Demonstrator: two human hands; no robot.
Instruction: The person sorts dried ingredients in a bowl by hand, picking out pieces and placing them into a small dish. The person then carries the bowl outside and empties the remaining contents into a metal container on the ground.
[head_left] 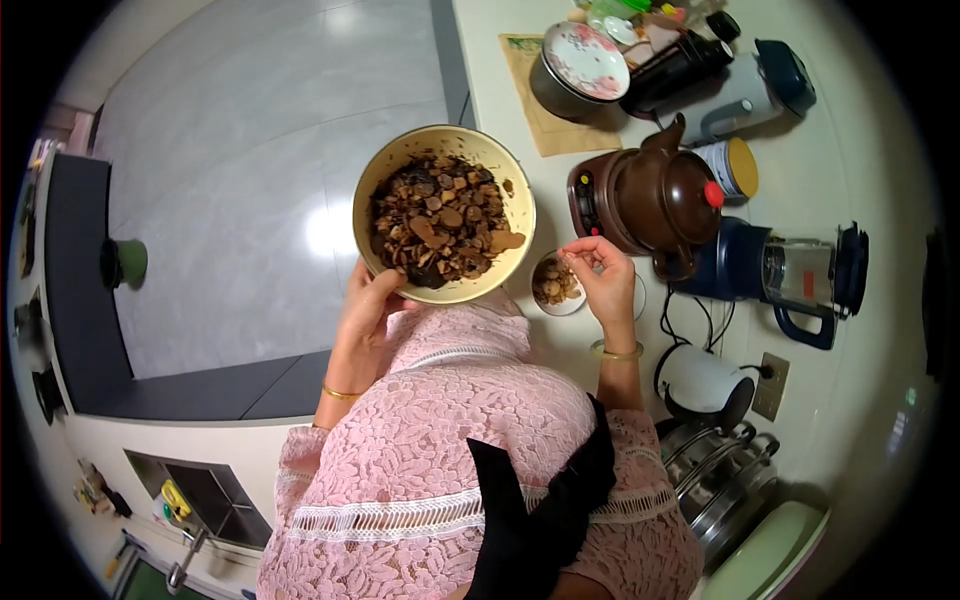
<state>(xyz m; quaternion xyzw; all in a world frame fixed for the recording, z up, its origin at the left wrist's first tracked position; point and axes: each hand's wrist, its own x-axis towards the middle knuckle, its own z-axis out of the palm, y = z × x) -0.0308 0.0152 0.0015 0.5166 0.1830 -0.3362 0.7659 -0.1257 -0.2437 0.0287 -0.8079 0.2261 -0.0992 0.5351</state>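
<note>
My left hand [372, 308] grips the lower left rim of a cream-coloured bowl [516, 208], tilted towards me beside the counter. A mix of brown dried herb pieces [440, 215], slices and dark bits fills much of the bowl. My right hand [605, 285] is over the edge of a small white dish [562, 307], thumb and fingertips pinched together. Pale brown chopped pieces [552, 282] lie in that dish. Whatever the right fingertips hold is too small to make out.
Close beyond my right hand stands a brown clay pot [668, 195] with a red-knobbed lid. Around it are a blender [800, 270], a white kettle-like appliance [700, 380] with cords, and a flowered plate [588, 62] on a pot. A sink [215, 500] is behind left.
</note>
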